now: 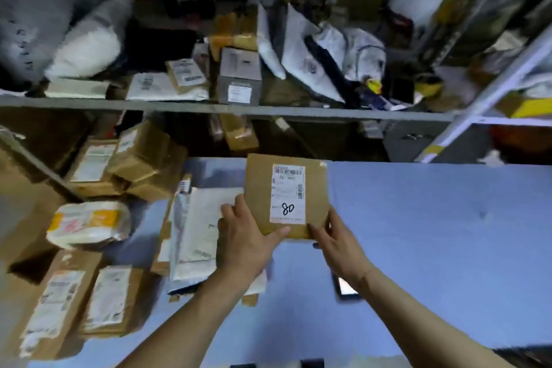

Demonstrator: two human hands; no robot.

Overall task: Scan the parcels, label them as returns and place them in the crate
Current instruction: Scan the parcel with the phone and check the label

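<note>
Both hands [248, 236] hold a flat brown parcel [260, 188], white label [288, 193] marked "80".

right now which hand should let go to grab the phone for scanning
Right. The right hand pinches only the box's near right corner, and the phone lies on the table just beneath its wrist. The left hand grips the box's near left edge and could probably hold it alone.
</note>
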